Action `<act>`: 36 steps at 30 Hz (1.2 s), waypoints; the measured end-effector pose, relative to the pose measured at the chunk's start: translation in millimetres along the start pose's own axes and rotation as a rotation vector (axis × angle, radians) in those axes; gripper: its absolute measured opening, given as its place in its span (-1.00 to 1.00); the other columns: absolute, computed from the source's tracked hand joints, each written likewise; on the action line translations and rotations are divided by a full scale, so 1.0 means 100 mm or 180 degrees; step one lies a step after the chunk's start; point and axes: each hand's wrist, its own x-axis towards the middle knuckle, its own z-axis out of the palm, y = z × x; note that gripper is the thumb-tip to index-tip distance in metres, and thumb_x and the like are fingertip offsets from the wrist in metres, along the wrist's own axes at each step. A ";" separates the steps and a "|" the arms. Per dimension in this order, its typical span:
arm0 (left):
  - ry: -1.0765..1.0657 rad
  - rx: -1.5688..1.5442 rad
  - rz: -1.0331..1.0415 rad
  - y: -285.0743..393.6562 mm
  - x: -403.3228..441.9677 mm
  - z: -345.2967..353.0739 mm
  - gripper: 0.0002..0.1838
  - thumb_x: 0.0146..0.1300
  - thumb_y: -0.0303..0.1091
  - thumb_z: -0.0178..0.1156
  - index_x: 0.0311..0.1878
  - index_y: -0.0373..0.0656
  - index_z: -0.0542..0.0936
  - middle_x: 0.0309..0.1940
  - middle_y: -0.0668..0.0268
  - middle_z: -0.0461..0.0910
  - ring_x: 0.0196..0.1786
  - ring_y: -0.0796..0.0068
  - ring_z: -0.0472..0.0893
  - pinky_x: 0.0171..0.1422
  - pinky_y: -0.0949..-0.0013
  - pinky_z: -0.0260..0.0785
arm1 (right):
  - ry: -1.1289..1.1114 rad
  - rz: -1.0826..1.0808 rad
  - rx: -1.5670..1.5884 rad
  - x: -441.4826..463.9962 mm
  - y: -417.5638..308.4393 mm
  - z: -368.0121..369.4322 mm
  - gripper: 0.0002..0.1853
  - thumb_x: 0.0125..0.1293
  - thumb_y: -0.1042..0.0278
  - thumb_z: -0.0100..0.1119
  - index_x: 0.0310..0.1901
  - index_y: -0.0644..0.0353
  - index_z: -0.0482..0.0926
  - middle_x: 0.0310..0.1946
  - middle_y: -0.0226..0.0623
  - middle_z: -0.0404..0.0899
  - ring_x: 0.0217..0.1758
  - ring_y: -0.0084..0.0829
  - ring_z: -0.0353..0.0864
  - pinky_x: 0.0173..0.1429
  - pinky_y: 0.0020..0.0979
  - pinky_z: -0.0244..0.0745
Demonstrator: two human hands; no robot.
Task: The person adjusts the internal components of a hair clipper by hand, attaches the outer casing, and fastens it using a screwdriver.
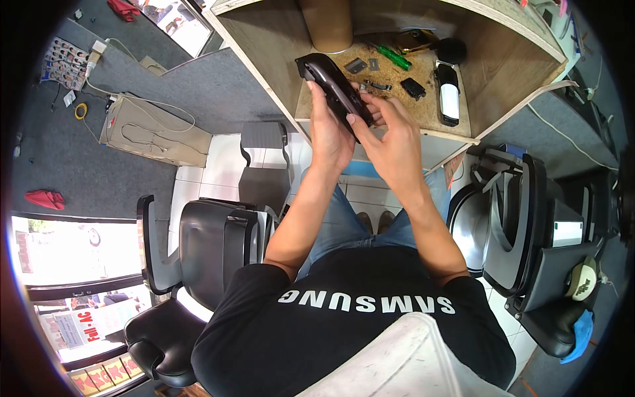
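Observation:
Over the front edge of a wooden shelf I hold a dark hair clipper (334, 92), tilted with its head end up and to the left. My left hand (327, 129) is wrapped round its body, thumb along the left side. The fingers of my right hand (393, 132) press on the clipper's right side and lower end; what the fingertips grip there is partly hidden. Behind the hands on the shelf lie a green-handled screwdriver (394, 57), a small black part (413, 88), blade-like pieces (356, 65) and a black-and-silver trimmer-like device (448, 96).
The wooden shelf box (264, 66) has raised side walls around the parts. A brown cylinder (327, 26) stands at its back left. Black salon chairs (215, 245) flank me on the left and right (512, 225). A footrest (264, 159) stands on the tiled floor.

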 end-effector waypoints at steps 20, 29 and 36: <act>-0.0098 0.0087 0.0113 -0.01 -0.02 -0.01 -0.22 0.71 0.36 -0.31 0.16 -0.25 0.57 -0.05 0.13 0.68 -0.02 0.25 0.70 0.11 0.14 0.61 | -0.0098 0.0156 0.0252 0.00 0.03 -0.02 -0.64 0.25 0.42 0.57 0.03 0.38 0.71 -0.09 -0.10 0.73 -0.19 -0.27 0.76 -0.05 -0.28 0.68; -0.0207 0.0094 0.0026 0.05 -0.09 0.12 -0.23 0.71 0.35 -0.31 0.17 -0.25 0.57 -0.03 0.12 0.69 0.03 0.25 0.71 0.19 0.11 0.61 | -0.0095 0.0369 0.0556 0.00 0.08 -0.03 -0.62 0.26 0.42 0.58 0.05 0.39 0.72 -0.10 -0.11 0.77 -0.20 -0.34 0.80 -0.08 -0.34 0.68; -0.0002 -0.0149 0.0014 0.04 -0.04 0.08 -0.26 0.72 0.32 -0.27 0.21 -0.23 0.57 0.01 0.13 0.71 0.06 0.25 0.71 0.23 0.13 0.60 | 0.0162 0.0426 0.0928 -0.02 0.12 0.00 -0.60 0.30 0.43 0.57 0.11 0.42 0.73 -0.13 -0.11 0.78 -0.21 -0.39 0.80 -0.08 -0.39 0.68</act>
